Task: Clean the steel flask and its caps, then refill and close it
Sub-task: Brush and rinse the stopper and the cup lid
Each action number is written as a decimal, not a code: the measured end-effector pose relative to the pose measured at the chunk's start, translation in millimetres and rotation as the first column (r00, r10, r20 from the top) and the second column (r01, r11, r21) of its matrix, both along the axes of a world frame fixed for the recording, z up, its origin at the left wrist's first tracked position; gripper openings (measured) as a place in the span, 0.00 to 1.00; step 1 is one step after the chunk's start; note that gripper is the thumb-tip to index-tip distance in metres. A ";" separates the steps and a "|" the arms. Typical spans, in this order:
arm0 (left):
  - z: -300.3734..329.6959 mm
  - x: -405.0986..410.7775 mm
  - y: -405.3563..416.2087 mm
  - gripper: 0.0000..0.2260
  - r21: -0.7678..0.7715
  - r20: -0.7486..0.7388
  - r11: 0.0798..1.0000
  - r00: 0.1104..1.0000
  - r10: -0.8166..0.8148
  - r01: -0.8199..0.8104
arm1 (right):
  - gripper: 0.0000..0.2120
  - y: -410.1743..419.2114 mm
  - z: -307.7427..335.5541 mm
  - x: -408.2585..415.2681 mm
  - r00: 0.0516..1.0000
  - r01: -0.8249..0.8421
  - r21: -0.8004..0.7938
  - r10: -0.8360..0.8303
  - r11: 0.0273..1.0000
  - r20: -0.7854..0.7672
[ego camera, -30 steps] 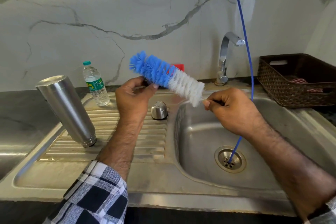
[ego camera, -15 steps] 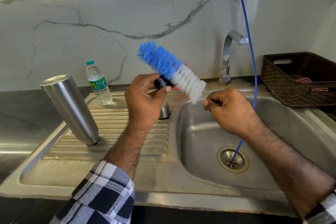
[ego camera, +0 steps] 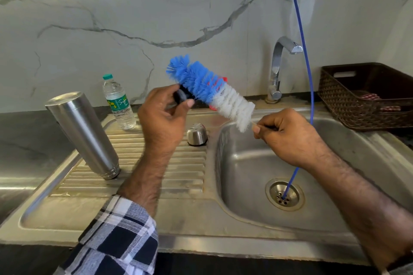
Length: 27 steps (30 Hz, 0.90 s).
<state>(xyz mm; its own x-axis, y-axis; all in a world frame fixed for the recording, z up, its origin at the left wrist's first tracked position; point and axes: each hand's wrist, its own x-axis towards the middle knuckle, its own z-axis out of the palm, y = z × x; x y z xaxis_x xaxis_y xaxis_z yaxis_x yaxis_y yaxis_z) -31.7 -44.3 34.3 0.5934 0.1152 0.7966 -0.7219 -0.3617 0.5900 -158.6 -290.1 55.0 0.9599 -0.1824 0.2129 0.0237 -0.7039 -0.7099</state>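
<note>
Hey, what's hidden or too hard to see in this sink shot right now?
- Black cap, head view: mostly covered by the left hand and the brush bristles.
- Brush handle: buried in the right hand.
- Red item behind the brush: only slivers show.
- Flask mouth: faces down on the drainboard.

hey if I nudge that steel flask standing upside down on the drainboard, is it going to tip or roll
Probably tips easily: the flask is tall and slim, standing mouth down on the ridged, sloped drainboard, and it looks to lean. Once down, its round body would likely roll, perhaps toward the basin. The polished steel may also be slippery if wet.
</note>
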 end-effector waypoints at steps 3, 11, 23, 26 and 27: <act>0.0 -0.6 -1.7 0.18 -0.042 -0.035 0.999 0.999 -0.012 0.010 | 0.10 1.1 -0.5 -2.8 1.000 -0.011 0.012 0.011 1.000 0.003; 1.6 -3.4 -8.2 0.14 -0.330 -0.225 0.939 0.958 -0.176 0.095 | 0.10 -1.8 -6.0 0.5 1.000 -0.014 0.017 0.013 1.000 0.017; 17.4 -19.3 -12.0 0.03 -0.720 -0.303 0.673 0.795 -0.526 0.171 | 0.12 8.4 -16.3 5.5 0.998 -0.017 -0.047 0.020 0.999 0.062; 12.0 -31.8 -32.5 0.04 -0.679 -0.318 0.682 0.729 -0.607 0.272 | 0.14 16.4 -14.2 13.8 0.982 0.030 0.006 -0.030 1.000 0.187; 11.8 -33.6 -35.5 0.04 -0.690 -0.317 0.670 0.716 -0.622 0.276 | 0.14 15.7 -14.0 15.1 0.978 0.030 0.018 -0.033 0.999 0.204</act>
